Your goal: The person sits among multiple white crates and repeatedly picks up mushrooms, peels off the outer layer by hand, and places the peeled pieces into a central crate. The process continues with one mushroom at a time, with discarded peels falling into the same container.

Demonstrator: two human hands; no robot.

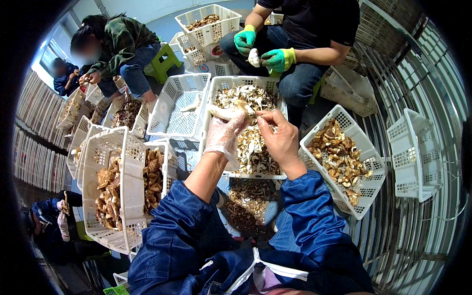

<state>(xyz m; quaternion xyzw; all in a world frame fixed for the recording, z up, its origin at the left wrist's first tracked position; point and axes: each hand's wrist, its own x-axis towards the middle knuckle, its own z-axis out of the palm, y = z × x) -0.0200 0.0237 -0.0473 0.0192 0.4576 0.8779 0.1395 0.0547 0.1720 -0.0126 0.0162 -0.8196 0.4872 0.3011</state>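
Observation:
My left hand [225,134], in a thin clear plastic glove, holds a mushroom [228,111] with a thick pale stem pointing left. The bare fingertips of my right hand [278,136] meet at the mushroom's brownish right end; whether they pinch a piece of it is too small to tell. Both hands are above a white plastic crate [217,83] filled with torn mushroom pieces [254,156]. Left of it, a second white crate [155,120] has a pale mushroom stem [191,104] inside.
To my right stands a crate of brown mushrooms [333,147]; to my left, a tilted crate of mushrooms [110,191]. Opposite, a co-worker's green-gloved hands [278,60] hold a mushroom. More co-workers sit at left. Scraps [249,202] litter the floor below me. Metal racks line the right.

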